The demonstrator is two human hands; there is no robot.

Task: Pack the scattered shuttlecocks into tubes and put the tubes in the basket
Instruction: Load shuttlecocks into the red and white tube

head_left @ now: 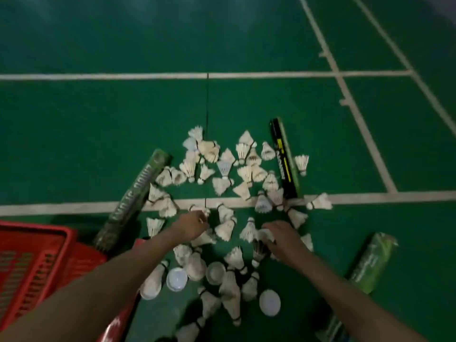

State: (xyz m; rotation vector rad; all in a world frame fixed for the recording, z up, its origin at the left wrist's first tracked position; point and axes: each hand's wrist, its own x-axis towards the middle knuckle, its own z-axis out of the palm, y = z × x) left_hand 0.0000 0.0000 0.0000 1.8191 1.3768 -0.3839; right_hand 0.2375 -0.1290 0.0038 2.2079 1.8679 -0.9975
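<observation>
Several white shuttlecocks [224,169] lie scattered on the green court floor, some bundled together. My left hand [191,224] reaches into the pile and its fingers curl round a shuttlecock [201,211] near the white line. My right hand [283,236] lies over a shuttlecock [265,235] with its fingers bent round it. A dark green tube [133,198] lies at the left, a black and yellow tube [285,156] at the back right, and a light green tube [371,262] at the right. The red basket [37,257] stands at the lower left.
Three white round tube caps [176,278] [216,272] [269,302] lie among the near shuttlecocks. White court lines [103,76] cross the floor. Beyond the pile stretches bare green court floor [123,119].
</observation>
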